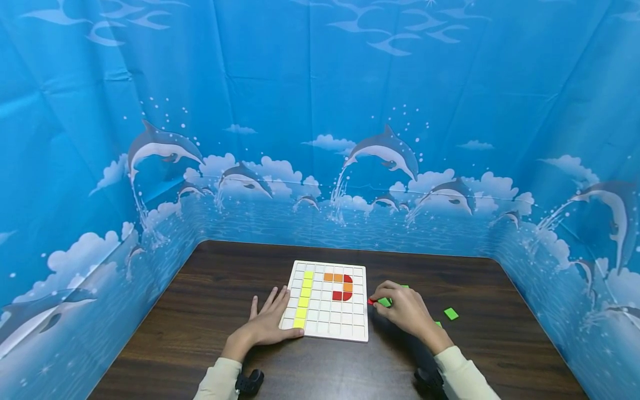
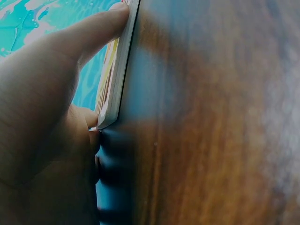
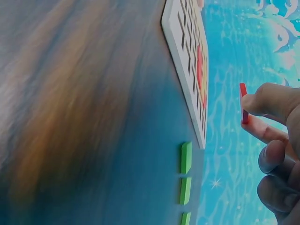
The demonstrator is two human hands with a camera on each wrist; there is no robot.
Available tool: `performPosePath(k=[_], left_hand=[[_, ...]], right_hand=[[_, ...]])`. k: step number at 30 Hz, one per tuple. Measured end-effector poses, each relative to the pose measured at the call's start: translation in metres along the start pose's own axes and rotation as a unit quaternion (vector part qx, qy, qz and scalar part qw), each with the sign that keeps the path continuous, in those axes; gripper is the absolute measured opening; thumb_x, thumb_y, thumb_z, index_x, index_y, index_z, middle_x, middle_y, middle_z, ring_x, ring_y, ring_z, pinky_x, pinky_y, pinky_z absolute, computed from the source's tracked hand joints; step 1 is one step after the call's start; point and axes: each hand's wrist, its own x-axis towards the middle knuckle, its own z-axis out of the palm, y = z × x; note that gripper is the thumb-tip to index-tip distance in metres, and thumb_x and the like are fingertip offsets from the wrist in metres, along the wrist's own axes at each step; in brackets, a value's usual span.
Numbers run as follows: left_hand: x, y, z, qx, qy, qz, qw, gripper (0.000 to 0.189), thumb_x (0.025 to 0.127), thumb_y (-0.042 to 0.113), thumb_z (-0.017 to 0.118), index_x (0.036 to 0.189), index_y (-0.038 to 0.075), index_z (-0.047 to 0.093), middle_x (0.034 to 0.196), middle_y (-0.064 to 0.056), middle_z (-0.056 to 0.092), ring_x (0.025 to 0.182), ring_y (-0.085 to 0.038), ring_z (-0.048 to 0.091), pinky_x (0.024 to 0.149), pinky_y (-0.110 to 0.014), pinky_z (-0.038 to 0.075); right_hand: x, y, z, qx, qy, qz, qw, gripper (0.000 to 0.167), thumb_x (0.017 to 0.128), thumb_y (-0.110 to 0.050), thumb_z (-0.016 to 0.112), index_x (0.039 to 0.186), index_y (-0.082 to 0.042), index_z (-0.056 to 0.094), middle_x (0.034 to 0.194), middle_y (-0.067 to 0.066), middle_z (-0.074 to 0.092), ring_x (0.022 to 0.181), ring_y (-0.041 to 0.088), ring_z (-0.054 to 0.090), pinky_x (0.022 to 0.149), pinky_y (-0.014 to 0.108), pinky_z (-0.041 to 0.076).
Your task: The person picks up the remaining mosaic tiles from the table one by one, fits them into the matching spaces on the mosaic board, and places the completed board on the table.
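Observation:
A white square gridded board (image 1: 325, 328) lies on the dark wooden table. My left hand (image 1: 264, 324) rests at its left side, fingers spread and straight, with the thumb along the near left corner; in the left wrist view the thumb (image 2: 101, 28) touches the board's edge. Just off the board's right side, my right hand (image 1: 406, 309) pinches a small red tile (image 3: 243, 105) between thumb and forefinger, held up above the table. On the board stand a column of yellow tiles (image 1: 304, 292) and a hooked group of orange tiles (image 1: 334, 277) and red tiles (image 1: 342, 296).
Several green tiles lie right of the board: one green tile (image 1: 384, 302) by the right fingertips, another green tile (image 1: 451, 314) farther right, others partly hidden by the hand. A blue dolphin-print curtain (image 1: 310, 139) surrounds the table (image 1: 240, 266) on its far side and both flanks.

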Motion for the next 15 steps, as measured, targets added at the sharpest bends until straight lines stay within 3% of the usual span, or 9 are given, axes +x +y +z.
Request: performPosePath(k=[5,11,15], left_hand=[[-0.006,0.009,-0.008,-0.005,-0.007,0.007,0.9999,0.122,0.086,0.078,0.068,0.172,0.008,0.017,0.182,-0.009,0.009,0.168,-0.036,0.0,0.124,-0.075,-0.017],[-0.006,0.007,-0.006,-0.016,0.0,0.01,0.9998,0.121,0.087,0.079,0.067,0.172,0.008,0.018,0.182,-0.01,0.01,0.168,-0.037,0.001,0.125,-0.073,-0.016],[-0.004,0.006,-0.005,0.0,-0.004,-0.004,1.0,0.12,0.087,0.079,0.068,0.173,0.012,0.016,0.182,-0.004,0.007,0.169,-0.032,0.0,0.127,-0.071,-0.016]], right_hand=[[0.009,-0.007,0.005,0.011,0.001,-0.003,0.9999,0.013,0.087,-0.018,0.089,0.099,-0.024,0.086,0.102,-0.009,0.074,0.078,0.015,0.069,0.058,0.019,0.044],[0.019,-0.016,0.011,0.011,-0.006,-0.01,0.9999,0.013,0.088,-0.018,0.088,0.099,-0.025,0.086,0.106,-0.007,0.076,0.082,0.017,0.069,0.058,0.019,0.042],[0.025,-0.022,0.014,0.008,-0.013,-0.019,0.9997,0.011,0.088,-0.019,0.088,0.097,-0.023,0.087,0.106,-0.006,0.076,0.083,0.018,0.07,0.062,0.021,0.045]])
